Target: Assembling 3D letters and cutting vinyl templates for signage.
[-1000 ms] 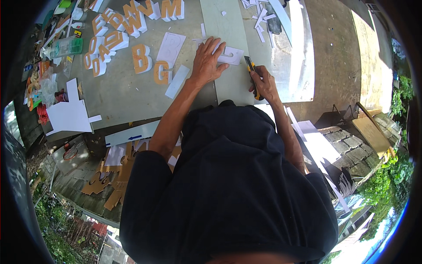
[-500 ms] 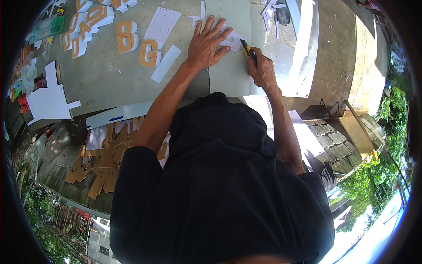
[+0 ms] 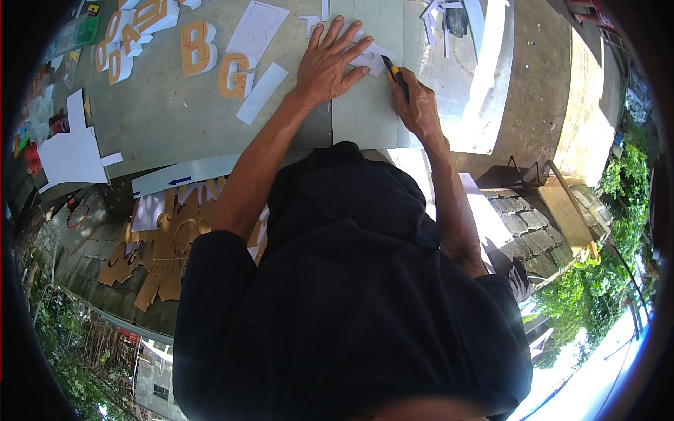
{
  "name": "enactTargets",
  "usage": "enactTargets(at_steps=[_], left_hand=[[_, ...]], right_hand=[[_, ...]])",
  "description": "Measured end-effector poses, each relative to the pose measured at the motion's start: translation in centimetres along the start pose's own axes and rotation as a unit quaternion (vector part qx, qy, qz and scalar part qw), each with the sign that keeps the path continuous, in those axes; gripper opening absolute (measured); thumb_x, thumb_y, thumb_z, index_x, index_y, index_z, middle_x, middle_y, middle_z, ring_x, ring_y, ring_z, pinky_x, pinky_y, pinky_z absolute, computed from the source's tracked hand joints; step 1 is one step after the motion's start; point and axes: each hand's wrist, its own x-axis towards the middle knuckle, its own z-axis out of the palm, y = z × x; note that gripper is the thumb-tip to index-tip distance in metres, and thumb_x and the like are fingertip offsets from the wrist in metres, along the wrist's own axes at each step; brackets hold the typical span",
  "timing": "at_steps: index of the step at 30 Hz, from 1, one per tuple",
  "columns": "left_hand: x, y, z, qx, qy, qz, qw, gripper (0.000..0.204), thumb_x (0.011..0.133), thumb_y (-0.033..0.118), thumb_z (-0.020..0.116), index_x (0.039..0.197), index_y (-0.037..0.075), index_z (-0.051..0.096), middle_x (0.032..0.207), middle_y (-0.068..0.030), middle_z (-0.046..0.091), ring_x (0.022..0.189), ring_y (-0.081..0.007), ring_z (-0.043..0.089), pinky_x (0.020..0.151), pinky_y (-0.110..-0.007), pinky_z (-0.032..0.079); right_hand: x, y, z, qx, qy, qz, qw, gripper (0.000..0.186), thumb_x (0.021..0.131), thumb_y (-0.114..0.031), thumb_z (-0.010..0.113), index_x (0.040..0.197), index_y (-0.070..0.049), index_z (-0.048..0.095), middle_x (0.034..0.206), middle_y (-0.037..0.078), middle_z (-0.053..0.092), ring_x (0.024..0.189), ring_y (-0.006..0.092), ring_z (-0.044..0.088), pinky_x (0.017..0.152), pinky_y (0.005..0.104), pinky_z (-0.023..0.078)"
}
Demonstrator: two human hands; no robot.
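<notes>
My left hand (image 3: 326,69) lies flat with its fingers spread, pressing on a small white sheet piece (image 3: 375,63) with a cut-out in it; part of the piece is hidden under the fingers. Wrapped around a black and yellow utility knife (image 3: 398,78), my right hand (image 3: 420,109) sits just right of that piece. The knife's tip meets the piece's right edge or lies very near it; which, I cannot tell. Both rest over a grey-green board (image 3: 365,116) on the worktable (image 3: 182,133).
Several thick letter-shaped blocks with brown faces and white sides, among them one block (image 3: 199,49), stand at the far left. Nearby lie a white sheet with an outline (image 3: 258,31) and a pale strip (image 3: 262,93). Brown cut-out sheets (image 3: 165,245) lie below the table's near edge.
The knife and my right hand have shifted very slightly against the white piece. My left hand stays pressed in place. The whole view has moved a little.
</notes>
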Motion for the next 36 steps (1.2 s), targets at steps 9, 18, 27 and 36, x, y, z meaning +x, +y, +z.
enactTargets(at_steps=[9,18,27,36], left_hand=[[0.02,0.17,-0.22,-0.006,-0.002,-0.005,1.0,0.058,0.096,0.054,0.063,0.149,0.029,0.057,0.162,-0.002,0.043,0.154,-0.0305,0.029,0.126,-0.056,0.021],[0.07,0.21,-0.28,-0.002,0.002,-0.003,1.0,0.059,0.096,0.053,0.063,0.148,0.027,0.057,0.161,-0.0027,0.044,0.153,-0.0319,0.031,0.126,-0.055,0.021],[0.09,0.31,-0.36,-0.008,0.001,-0.007,1.0,0.059,0.096,0.053,0.064,0.148,0.026,0.058,0.161,-0.0028,0.044,0.153,-0.0323,0.032,0.126,-0.055,0.022],[0.1,0.3,-0.46,-0.022,-0.009,-0.01,1.0,0.06,0.096,0.052,0.063,0.15,0.026,0.056,0.163,-0.0039,0.043,0.154,-0.0328,0.029,0.126,-0.057,0.02]], right_hand=[[0.07,-0.03,-0.05,0.013,-0.004,-0.004,1.0,0.032,0.096,-0.009,0.063,0.126,0.001,0.056,0.102,0.032,0.07,0.088,0.0504,0.07,0.074,0.0516,0.056],[0.22,-0.16,-0.12,0.019,-0.016,0.001,1.0,0.031,0.096,-0.006,0.062,0.125,0.002,0.055,0.101,0.033,0.069,0.088,0.0509,0.07,0.073,0.0521,0.056],[0.34,-0.09,-0.02,0.001,-0.008,-0.021,1.0,0.033,0.095,-0.006,0.061,0.127,0.002,0.054,0.102,0.034,0.069,0.091,0.0517,0.069,0.075,0.0524,0.055],[0.34,-0.21,-0.11,0.004,-0.008,-0.025,1.0,0.033,0.095,-0.006,0.061,0.127,0.002,0.054,0.102,0.034,0.068,0.09,0.0517,0.069,0.074,0.0527,0.055]])
